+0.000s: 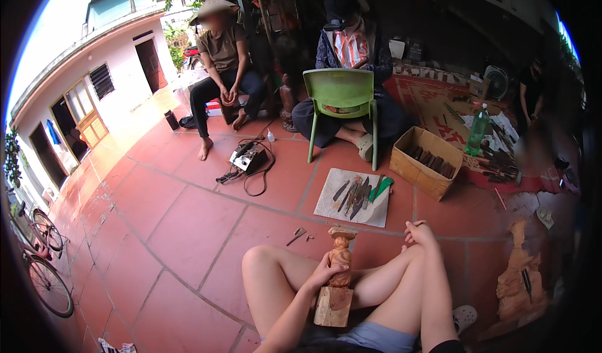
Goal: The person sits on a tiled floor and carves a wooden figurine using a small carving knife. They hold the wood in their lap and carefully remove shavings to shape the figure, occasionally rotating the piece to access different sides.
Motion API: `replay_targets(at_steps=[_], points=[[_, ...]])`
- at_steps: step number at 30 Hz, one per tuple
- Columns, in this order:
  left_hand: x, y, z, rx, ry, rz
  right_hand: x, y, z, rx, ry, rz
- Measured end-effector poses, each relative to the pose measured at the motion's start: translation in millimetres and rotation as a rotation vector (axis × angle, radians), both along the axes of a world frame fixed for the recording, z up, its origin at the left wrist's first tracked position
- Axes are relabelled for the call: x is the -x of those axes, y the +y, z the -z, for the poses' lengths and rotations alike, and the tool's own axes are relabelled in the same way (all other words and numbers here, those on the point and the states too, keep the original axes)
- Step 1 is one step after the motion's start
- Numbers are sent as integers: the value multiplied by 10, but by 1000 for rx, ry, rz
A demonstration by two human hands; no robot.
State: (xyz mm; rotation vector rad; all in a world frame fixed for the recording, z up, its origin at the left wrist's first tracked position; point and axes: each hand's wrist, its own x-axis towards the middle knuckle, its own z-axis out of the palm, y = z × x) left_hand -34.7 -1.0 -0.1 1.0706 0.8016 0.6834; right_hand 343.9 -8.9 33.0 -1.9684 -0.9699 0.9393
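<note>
My left hand (326, 270) is wrapped round the middle of a carved wooden figure (342, 254), which stands upright between my legs. The figure has a flat, wide top like a hat, a rounded reddish-brown body and a square, paler block as its base. Part of its body is hidden behind my fingers. Over my right knee lies my right hand (420, 232), its fingers loosely apart and nothing seen in them. Beyond my knees, a white sheet (326, 210) on the tiles bears several carving tools (356, 197) and a green-handled one (381, 189).
A cardboard box (407, 172) of dark sticks stands right of the sheet. Small metal pieces (298, 235) lie near my left knee. Farther off are a corded box-like device (248, 157), a green chair (338, 84) before a seated person, another seated person (222, 58) and a rough wood carving (517, 278).
</note>
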Motion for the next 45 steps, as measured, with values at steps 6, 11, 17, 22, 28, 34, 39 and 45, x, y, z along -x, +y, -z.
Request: replay_targets(at_steps=[6,11,17,22,28,34,39,45], points=[[78,-34,-7,40,-146,40,-149,-34,-44,89,100,17],[120,-4,18,81,-204,41,107,-31,-82,16,-77,36],[36,-20,20,30,-157,-4,226,-45,-43,173,-398,57],[111,-66,-68,52,-110,-19,430,-82,-314,295,-490,-29],[53,-73,-158,66,-68,-29,353,-83,-208,312,-557,-66],[-72,17,-391,61,108,90,371,-84,-74,180,-808,1],[-203,187,-307,76,115,76,422,-48,-186,217,-660,-32],[-397,557,-911,-71,-8,-127,401,-3,-303,301,-444,-82]])
